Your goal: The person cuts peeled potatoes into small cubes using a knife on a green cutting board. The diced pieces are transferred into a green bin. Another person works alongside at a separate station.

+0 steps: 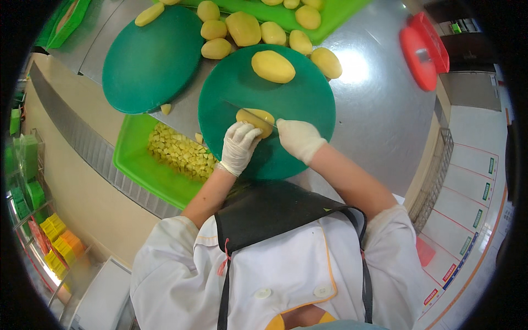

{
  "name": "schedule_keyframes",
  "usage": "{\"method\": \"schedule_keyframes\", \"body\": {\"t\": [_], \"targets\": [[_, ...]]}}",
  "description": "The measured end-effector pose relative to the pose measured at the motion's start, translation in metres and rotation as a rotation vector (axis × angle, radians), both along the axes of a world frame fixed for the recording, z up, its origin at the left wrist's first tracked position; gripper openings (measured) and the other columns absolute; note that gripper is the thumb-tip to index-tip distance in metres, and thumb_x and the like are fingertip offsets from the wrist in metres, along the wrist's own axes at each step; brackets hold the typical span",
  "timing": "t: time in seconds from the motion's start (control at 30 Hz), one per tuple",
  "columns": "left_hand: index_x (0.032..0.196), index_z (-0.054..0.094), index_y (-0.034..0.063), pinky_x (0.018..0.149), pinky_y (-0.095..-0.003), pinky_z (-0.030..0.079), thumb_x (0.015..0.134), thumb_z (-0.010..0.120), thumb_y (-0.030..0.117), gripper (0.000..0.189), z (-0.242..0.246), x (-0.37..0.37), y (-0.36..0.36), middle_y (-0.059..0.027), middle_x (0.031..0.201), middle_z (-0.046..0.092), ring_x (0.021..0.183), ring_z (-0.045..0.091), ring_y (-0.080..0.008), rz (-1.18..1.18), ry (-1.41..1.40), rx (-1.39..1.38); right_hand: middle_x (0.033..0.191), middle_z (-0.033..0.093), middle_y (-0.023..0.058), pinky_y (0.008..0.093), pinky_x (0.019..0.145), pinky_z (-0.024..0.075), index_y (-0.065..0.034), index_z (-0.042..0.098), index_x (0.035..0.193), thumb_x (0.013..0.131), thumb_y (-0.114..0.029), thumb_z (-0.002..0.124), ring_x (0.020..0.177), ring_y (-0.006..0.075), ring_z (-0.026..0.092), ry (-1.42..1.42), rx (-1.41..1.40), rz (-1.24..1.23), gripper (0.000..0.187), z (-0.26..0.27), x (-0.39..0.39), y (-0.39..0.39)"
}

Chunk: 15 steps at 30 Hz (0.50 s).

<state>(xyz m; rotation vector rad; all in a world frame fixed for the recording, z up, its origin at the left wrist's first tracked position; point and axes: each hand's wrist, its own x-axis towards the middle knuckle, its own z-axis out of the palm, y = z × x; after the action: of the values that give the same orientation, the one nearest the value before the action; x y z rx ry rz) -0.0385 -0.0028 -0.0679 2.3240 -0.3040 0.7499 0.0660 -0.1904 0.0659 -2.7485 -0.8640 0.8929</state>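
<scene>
On a round green cutting board (222, 95) lies a peeled potato (266, 116), steadied at its near side by my gloved left hand (240, 144). My gloved right hand (300, 138) is closed around the handle of a knife (252, 114), whose blade lies across the potato; the handle is hidden in the fist. How deep the blade sits cannot be told. A larger peeled potato (273, 67) rests near the board's far edge. Diced potato (177, 152) partly fills a bright green tub (140, 167) below and left of the board.
Several peeled potatoes (243, 29) lie beyond the board, beside a green tray (334, 16) holding others. A second round green board (152, 62) lies at the left, with a small potato piece (166, 109) at its edge. Red plastic containers (418, 57) stand at the steel table's far right.
</scene>
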Motion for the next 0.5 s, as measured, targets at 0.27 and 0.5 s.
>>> {"method": "schedule_keyframes", "body": {"t": [0.27, 0.5], "targets": [[0.13, 0.069, 0.0189, 0.108, -0.0491, 0.054, 0.07, 0.095, 0.008, 0.066, 0.005, 0.002, -0.002, -0.0061, 0.132, 0.062, 0.127, 0.059, -0.0342, 0.035, 0.032, -0.001, 0.103, 0.078, 0.0238, 0.0544, 0.084, 0.059, -0.0071, 0.071, 0.129, 0.109, -0.024, 0.057, 0.095, 0.045, 0.075, 0.016, 0.221, -0.207, 0.03, -0.013, -0.014, -0.031], [0.117, 0.069, 0.0171, 0.1, -0.0477, 0.056, 0.07, 0.098, 0.011, 0.055, 0.005, 0.0, -0.003, -0.0073, 0.123, 0.062, 0.118, 0.062, -0.0345, 0.091, -0.003, -0.048, 0.099, 0.078, 0.0218, 0.0535, 0.081, 0.0597, -0.0099, 0.073, 0.127, 0.109, -0.027, 0.061, 0.091, 0.0426, 0.076, 0.051, 0.089, -0.119, 0.028, 0.046, -0.021, -0.032]]}}
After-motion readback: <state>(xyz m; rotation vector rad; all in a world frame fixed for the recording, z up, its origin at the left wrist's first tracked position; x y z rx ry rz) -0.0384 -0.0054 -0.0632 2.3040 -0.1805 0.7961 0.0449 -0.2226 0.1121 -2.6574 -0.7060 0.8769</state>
